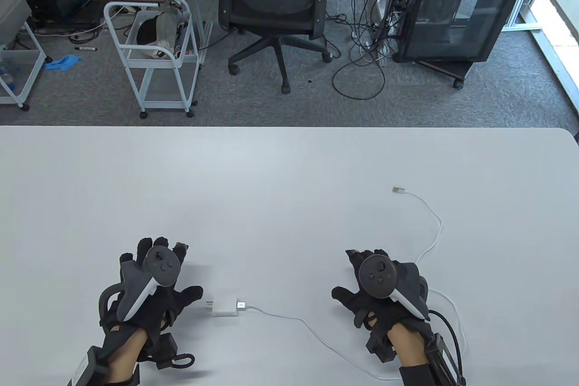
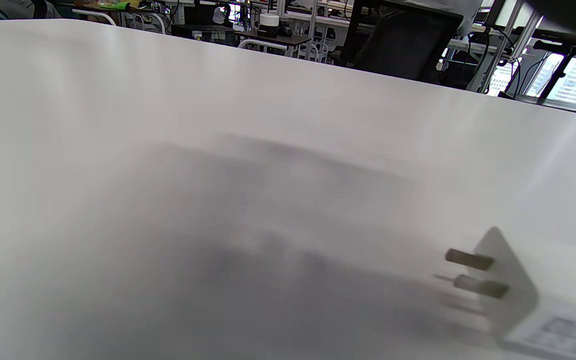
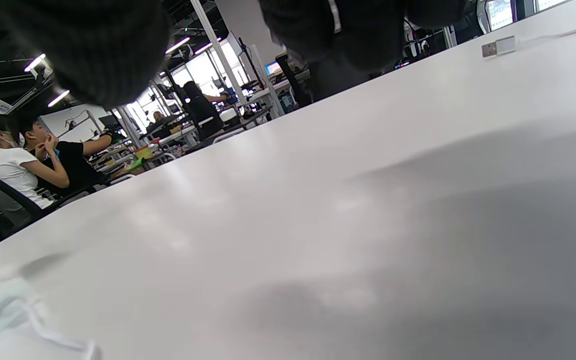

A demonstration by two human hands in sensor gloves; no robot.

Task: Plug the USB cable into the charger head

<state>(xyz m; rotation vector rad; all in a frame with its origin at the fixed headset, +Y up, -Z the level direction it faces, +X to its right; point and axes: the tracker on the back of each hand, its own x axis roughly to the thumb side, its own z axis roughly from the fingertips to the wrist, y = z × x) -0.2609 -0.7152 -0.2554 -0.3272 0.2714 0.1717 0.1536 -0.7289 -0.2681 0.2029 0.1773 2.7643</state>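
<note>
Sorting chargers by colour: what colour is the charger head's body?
White; the charger head shows best in the table view.

Between the black-gloved left hand (image 1: pixel 151 282) and right hand (image 1: pixel 384 288), low in the frame, lie the small white rectangular charger head (image 1: pixel 225 307) and thin white USB cable (image 1: pixel 312 329); the pale grey counter (image 1: pixel 271 187) above spreads wide.

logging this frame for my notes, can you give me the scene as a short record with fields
charger: white charger head lies flat on the table, prongs toward the left hand
cable: white cable already meets the charger's right end; free plug lies far right
left hand: left hand open beside the charger, not touching it
right hand: right hand open, palm down, holding nothing
</note>
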